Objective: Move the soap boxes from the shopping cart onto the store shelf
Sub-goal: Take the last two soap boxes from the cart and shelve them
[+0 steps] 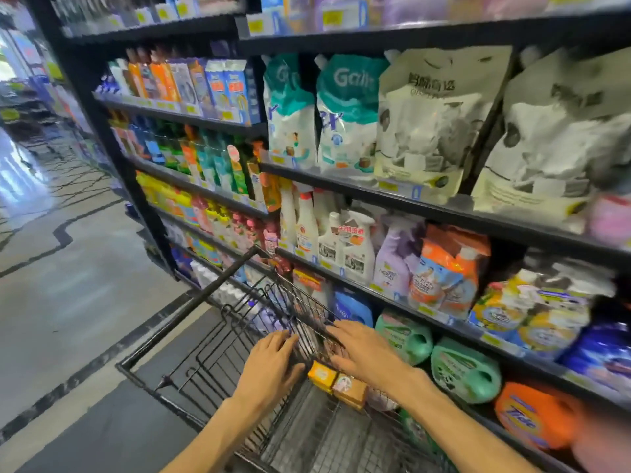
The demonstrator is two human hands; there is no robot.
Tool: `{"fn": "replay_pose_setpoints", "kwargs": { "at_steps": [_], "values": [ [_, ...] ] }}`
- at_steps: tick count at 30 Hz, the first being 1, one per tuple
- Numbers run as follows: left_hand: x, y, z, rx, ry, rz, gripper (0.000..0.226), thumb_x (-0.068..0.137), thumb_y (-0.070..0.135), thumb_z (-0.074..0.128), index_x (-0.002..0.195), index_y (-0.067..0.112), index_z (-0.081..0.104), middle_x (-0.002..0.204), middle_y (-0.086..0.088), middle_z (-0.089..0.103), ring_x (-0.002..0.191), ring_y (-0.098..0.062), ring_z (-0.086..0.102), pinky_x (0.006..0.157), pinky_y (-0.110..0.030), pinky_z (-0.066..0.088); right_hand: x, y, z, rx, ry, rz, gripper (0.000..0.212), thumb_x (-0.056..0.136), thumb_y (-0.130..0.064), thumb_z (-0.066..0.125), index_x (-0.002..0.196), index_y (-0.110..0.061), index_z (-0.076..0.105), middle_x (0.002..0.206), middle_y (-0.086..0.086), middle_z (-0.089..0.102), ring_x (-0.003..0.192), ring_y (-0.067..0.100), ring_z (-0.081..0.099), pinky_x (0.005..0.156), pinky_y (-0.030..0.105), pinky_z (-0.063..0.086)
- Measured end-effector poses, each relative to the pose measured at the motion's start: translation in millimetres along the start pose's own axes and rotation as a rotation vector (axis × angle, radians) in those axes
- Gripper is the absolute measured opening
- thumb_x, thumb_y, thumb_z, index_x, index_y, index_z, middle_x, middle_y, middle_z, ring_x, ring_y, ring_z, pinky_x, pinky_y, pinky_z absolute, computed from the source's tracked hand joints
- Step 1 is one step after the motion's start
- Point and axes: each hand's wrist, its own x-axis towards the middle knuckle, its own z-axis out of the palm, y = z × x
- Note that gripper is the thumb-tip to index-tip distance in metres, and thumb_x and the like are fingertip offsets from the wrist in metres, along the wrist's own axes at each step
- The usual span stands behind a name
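Soap boxes [336,384] lie low centre in the shopping cart [218,339], parked beside the store shelf [409,295] for a short carry, with left hand [273,360] and right hand [362,349] spread wide, empty, apparently reaching to gather them.

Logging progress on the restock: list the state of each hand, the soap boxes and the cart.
Left hand: open, fingers spread, reaching into the cart, holding nothing.
Right hand: open, fingers extended over the soap boxes, no grip visible.
Soap boxes: yellow-orange, in the cart, not yet shelved.
Shopping cart: parked alongside the shelf.
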Motion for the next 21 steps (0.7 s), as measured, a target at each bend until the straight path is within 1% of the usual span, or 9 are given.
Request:
{"fn": "replay_pose_setpoints", "kwargs": {
  "at_steps": [2, 6, 8, 10, 11, 13, 16, 18, 21],
  "values": [
    [35.2, -13.6, 23.2, -0.012, -0.082, 0.083, 0.068, 0.098, 0.061, 0.04, 0.152, 0.021, 0.039, 0.152, -0.002, 0.045, 0.14, -0.025, 0.042, 0.116, -0.04, 0.038, 5.6, 18.1, 12.1, 0.028, 0.01, 0.125, 0.065, 0.095, -0.049, 0.056, 0.151, -0.021, 0.038, 0.154, 0.001, 0.041, 0.141, 0.022, 0.04, 0.114, 0.035, 0.033],
    [84.7, -40.8, 73.7, -0.085, -0.244, 0.181, 0.064, 0.097, 0.058, 0.049, 0.145, 0.017, 0.05, 0.139, -0.006, 0.056, 0.126, -0.028, 0.055, 0.104, -0.04, 0.048, 3.7, 38.6, 45.6, 0.091, -0.048, 0.351, 0.064, 0.097, -0.052, 0.047, 0.153, -0.023, 0.033, 0.157, 0.002, 0.036, 0.144, 0.021, 0.035, 0.119, 0.034, 0.027],
    [100.0, -56.3, 104.2, -0.144, -0.315, 0.198, 0.066, 0.096, 0.061, 0.039, 0.145, 0.018, 0.049, 0.137, -0.003, 0.056, 0.122, -0.027, 0.056, 0.102, -0.039, 0.048, 4.3, 41.0, 62.7, 0.137, -0.061, 0.448, 0.068, 0.095, -0.059, 0.038, 0.153, -0.024, 0.034, 0.157, 0.001, 0.037, 0.143, 0.02, 0.037, 0.118, 0.032, 0.028],
    [112.5, -73.3, 139.4, -0.169, -0.402, 0.2, 0.07, 0.094, 0.063, 0.028, 0.147, 0.021, 0.045, 0.135, -0.001, 0.055, 0.121, -0.026, 0.055, 0.102, -0.039, 0.047, 7.9, 43.7, 81.7, 0.157, -0.081, 0.524, 0.064, 0.097, -0.055, 0.043, 0.153, -0.026, 0.034, 0.155, -0.001, 0.041, 0.14, 0.02, 0.041, 0.115, 0.031, 0.032],
    [116.7, -80.0, 155.8, -0.175, -0.441, 0.186, 0.067, 0.095, 0.062, 0.03, 0.148, 0.022, 0.043, 0.136, 0.0, 0.054, 0.121, -0.026, 0.055, 0.102, -0.038, 0.046, 10.1, 45.1, 91.4, 0.156, -0.1, 0.552, 0.062, 0.098, -0.051, 0.047, 0.153, -0.028, 0.032, 0.154, -0.002, 0.042, 0.139, 0.019, 0.042, 0.114, 0.031, 0.034],
    [123.9, -92.3, 190.1, -0.191, -0.494, 0.146, 0.061, 0.099, 0.057, 0.039, 0.15, 0.022, 0.04, 0.138, -0.002, 0.053, 0.122, -0.026, 0.054, 0.104, -0.037, 0.044, 16.4, 51.7, 114.8, 0.162, -0.141, 0.603, 0.059, 0.099, -0.048, 0.047, 0.153, -0.028, 0.032, 0.154, -0.005, 0.041, 0.14, 0.017, 0.04, 0.114, 0.031, 0.035],
    [136.9, -103.0, 238.0, -0.241, -0.575, 0.046, 0.066, 0.099, 0.059, 0.034, 0.154, 0.023, 0.032, 0.149, -0.006, 0.045, 0.129, -0.03, 0.05, 0.107, -0.039, 0.042, 30.1, 64.5, 155.8, 0.236, -0.223, 0.683, 0.061, 0.099, -0.053, 0.037, 0.153, -0.025, 0.033, 0.156, -0.003, 0.037, 0.142, 0.018, 0.036, 0.116, 0.031, 0.03],
    [147.9, -104.4, 271.6, -0.304, -0.603, -0.039, 0.065, 0.101, 0.051, 0.044, 0.156, 0.023, 0.026, 0.157, -0.009, 0.037, 0.135, -0.033, 0.046, 0.107, -0.041, 0.041, 36.0, 73.9, 186.0, 0.292, -0.254, 0.728, 0.06, 0.102, -0.049, 0.04, 0.155, -0.025, 0.027, 0.159, -0.003, 0.033, 0.145, 0.017, 0.032, 0.116, 0.028, 0.026],
    [166.5, -107.5, 325.7, -0.37, -0.621, -0.124, 0.068, 0.101, 0.044, 0.052, 0.156, 0.013, 0.026, 0.154, -0.013, 0.041, 0.139, -0.031, 0.042, 0.113, -0.038, 0.034, 39.3, 85.8, 230.5, 0.317, -0.28, 0.741, 0.056, 0.102, -0.05, 0.039, 0.154, -0.032, 0.028, 0.155, -0.01, 0.036, 0.135, 0.009, 0.043, 0.108, 0.021, 0.032]
  ]
}}
